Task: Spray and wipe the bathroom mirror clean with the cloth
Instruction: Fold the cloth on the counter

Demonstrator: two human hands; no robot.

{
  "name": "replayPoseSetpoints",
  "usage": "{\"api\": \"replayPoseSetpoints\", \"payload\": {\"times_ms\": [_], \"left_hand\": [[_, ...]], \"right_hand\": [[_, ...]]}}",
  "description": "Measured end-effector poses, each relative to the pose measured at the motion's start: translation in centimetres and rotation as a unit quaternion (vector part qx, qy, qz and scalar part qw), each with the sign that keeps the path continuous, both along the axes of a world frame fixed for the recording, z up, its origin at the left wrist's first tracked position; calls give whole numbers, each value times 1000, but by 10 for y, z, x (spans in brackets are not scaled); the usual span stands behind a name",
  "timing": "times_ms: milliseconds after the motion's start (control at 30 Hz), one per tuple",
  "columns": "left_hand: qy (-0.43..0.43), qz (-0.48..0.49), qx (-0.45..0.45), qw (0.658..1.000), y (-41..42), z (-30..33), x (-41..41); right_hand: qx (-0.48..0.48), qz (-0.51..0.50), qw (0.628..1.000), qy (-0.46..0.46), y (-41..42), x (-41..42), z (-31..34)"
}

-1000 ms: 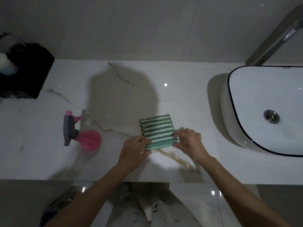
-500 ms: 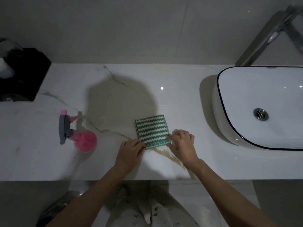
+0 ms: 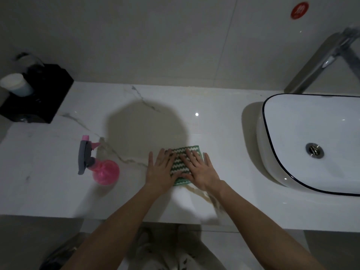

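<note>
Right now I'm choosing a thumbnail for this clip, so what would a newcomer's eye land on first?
Probably the two hands at centre, the left hand and right hand pressed flat, fingers spread, on a folded green-and-white zigzag cloth lying on the marble counter. Next the pink spray bottle with a grey trigger, standing untouched to their left. Then the white basin with its dark rim, at the right edge.

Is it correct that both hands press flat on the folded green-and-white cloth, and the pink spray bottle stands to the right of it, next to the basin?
Not quite. In the head view the pink spray bottle stands left of the green-and-white cloth, away from the basin. The left hand and right hand do press flat on it.
</note>
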State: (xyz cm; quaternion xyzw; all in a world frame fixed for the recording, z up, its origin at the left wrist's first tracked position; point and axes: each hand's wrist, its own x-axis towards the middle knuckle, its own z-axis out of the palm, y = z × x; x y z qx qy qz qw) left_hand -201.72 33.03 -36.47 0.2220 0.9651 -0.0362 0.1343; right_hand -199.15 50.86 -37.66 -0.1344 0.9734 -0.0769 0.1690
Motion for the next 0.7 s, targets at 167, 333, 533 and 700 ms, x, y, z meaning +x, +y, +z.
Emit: {"api": "replayPoseSetpoints", "payload": {"times_ms": [167,333,533,700], "left_hand": [[-4,-49,10,999,-9,-8,-5],[-41,-57,30,997,-14,-12,-3],[-38,-20,26,999,-15,-11,-4],[-22,10,51,998,-28,-7,-3]], "right_hand": [[3,0,1000,-14,5,-1,-2],[-25,-36,999,13,8,-8,-5],[-14,-31,999,-21,12,-15,-8],[-40,-46,998,24,2,-13,9]]}}
